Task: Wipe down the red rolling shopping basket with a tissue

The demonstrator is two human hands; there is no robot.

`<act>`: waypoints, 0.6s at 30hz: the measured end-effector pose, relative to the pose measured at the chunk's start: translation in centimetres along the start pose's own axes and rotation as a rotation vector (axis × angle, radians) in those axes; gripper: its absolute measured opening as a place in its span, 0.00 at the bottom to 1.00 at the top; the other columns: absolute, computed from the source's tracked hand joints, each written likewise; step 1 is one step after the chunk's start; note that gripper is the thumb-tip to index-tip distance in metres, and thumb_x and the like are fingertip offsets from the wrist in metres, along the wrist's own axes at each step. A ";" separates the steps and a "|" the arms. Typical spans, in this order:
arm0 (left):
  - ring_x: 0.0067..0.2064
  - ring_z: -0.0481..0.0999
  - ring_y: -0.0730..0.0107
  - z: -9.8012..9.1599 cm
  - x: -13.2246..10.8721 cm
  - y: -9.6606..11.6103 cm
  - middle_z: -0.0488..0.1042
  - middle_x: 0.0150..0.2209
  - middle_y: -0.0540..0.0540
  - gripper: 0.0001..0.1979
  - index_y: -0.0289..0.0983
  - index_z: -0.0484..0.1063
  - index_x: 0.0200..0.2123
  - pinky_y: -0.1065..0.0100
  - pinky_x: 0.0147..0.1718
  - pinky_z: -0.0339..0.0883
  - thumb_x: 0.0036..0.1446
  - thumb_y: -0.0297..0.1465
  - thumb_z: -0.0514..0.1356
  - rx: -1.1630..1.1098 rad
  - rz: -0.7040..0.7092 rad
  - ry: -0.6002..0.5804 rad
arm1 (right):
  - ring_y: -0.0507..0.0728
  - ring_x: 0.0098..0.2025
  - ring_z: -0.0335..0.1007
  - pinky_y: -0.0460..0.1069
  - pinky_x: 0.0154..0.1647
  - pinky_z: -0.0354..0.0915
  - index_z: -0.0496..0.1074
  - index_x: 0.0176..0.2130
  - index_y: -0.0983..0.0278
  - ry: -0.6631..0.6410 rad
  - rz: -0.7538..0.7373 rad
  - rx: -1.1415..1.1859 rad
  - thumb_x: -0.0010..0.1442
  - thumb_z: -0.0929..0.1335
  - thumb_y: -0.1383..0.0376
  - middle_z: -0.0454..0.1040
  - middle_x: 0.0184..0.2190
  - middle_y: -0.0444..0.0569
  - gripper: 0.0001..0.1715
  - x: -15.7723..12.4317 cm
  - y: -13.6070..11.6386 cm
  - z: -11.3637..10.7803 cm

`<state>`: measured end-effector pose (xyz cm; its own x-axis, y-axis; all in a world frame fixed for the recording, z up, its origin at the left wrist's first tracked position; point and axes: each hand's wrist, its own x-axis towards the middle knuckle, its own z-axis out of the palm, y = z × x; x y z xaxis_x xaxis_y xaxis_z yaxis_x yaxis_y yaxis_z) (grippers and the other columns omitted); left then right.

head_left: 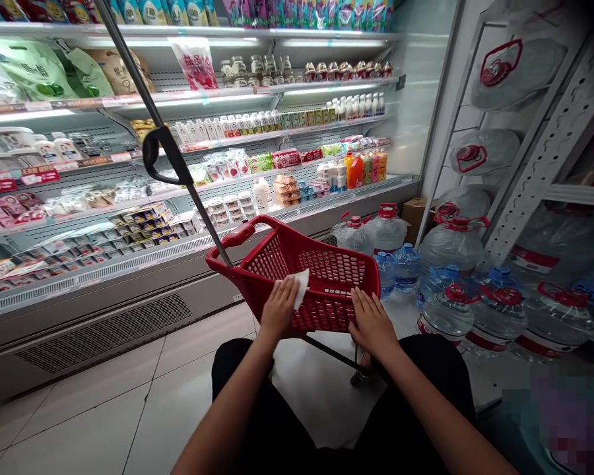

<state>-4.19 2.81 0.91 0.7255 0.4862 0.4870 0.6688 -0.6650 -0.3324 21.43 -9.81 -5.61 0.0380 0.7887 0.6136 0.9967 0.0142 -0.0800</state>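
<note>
While left hand (278,305) clasps a wipe (301,287) against the basket (290,229), right hand (371,321) rests open.

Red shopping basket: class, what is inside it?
In the red shopping basket only mesh walls show. Its near wall, the left hand with a white cloth and the right hand hide its bottom.

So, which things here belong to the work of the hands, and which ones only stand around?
In the work: left hand pressing a white cloth on the red basket; right hand flat on its wall.
Standing around: water bottles, chiller cabinet with its goods, metal rack.
</note>
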 end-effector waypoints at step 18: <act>0.73 0.59 0.58 -0.6 -1.3 -2.9 0.60 0.72 0.37 0.29 0.31 0.60 0.70 0.53 0.72 0.53 0.67 0.23 0.50 0.059 -0.053 0.003 | 0.64 0.74 0.50 0.60 0.76 0.44 0.49 0.73 0.77 -0.133 -0.225 0.200 0.58 0.65 0.66 0.55 0.73 0.63 0.48 7.3 -10.6 1.8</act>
<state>-7.19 3.79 1.71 0.6884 0.5182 0.5076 0.7148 -0.6037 -0.3530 11.01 -3.10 -1.72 -0.2046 0.8250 0.5268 0.9446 0.3075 -0.1147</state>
